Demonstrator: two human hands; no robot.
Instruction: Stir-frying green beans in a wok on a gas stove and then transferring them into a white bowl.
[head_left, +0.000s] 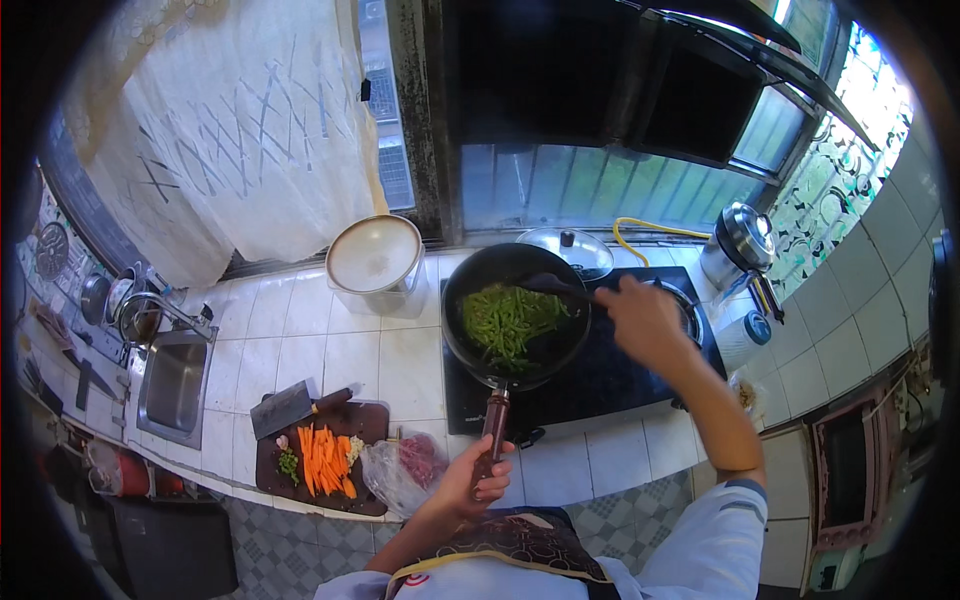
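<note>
My left hand (480, 474) grips the reddish-brown handle (496, 424) of a black wok (456, 349), which sits over the left side of a black glass gas stove (622, 375). Cut green beans (510, 322), or a similar green vegetable, lie heaped in the wok. My right hand (639, 313) holds a dark spatula (551, 284) by its handle, its blade reaching into the wok above the greens. The left burner is hidden under the wok.
Left of the stove, a dark cutting board (375, 420) carries a cleaver (281, 410), carrot strips (324, 461) and chopped greens (288, 465). A plastic bag (390, 469) with red meat lies beside it. A glass lid (592, 253), lidded container (375, 255), kettle (739, 240) and sink (171, 386) surround the worktop.
</note>
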